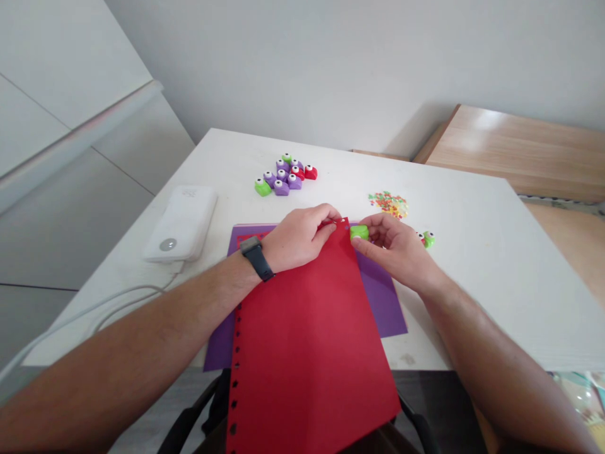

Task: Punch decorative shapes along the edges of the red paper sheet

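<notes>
A red sheet of paper (pixel 307 340) lies over a purple sheet (pixel 382 309) and hangs past the table's front edge. Small shaped holes run down its left side and along the top. My left hand (pixel 302 236), with a watch on the wrist, pinches the red sheet's top edge near its right corner. In my right hand (pixel 392 246) is a green craft punch (pixel 359 233), held between thumb and fingers right beside that corner. Whether the paper sits inside the punch's slot I cannot tell.
Several purple, red and green craft punches (pixel 282 175) stand at the back. Colourful paper cut-outs (pixel 390 203) form a pile behind my right hand, with another green punch (pixel 428 239) to its right. A white power bank (pixel 182 224) with a cable lies left.
</notes>
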`<state>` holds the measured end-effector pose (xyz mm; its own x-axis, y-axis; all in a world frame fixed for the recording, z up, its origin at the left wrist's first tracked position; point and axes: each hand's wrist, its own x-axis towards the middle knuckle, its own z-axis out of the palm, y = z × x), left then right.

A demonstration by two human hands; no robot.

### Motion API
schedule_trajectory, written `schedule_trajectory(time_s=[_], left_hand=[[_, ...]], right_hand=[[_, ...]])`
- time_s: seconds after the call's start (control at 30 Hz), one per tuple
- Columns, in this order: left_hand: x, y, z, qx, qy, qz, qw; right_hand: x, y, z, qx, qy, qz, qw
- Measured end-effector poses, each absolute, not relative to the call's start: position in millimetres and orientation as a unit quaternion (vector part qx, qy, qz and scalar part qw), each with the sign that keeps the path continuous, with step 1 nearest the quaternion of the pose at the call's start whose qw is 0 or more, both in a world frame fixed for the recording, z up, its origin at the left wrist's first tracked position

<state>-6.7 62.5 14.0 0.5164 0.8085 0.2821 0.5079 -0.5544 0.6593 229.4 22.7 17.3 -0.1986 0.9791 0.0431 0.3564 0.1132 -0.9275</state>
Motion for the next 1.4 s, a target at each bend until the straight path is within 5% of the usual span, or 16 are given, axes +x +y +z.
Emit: schedule_trajectory(time_s=[1.4], left_hand=[[-6.6, 59.5, 18.4, 0.831, 0.388, 0.3, 0.264]], right_hand=[[231.5, 21.2, 21.1, -0.528, -0.659, 0.403, 0.352]])
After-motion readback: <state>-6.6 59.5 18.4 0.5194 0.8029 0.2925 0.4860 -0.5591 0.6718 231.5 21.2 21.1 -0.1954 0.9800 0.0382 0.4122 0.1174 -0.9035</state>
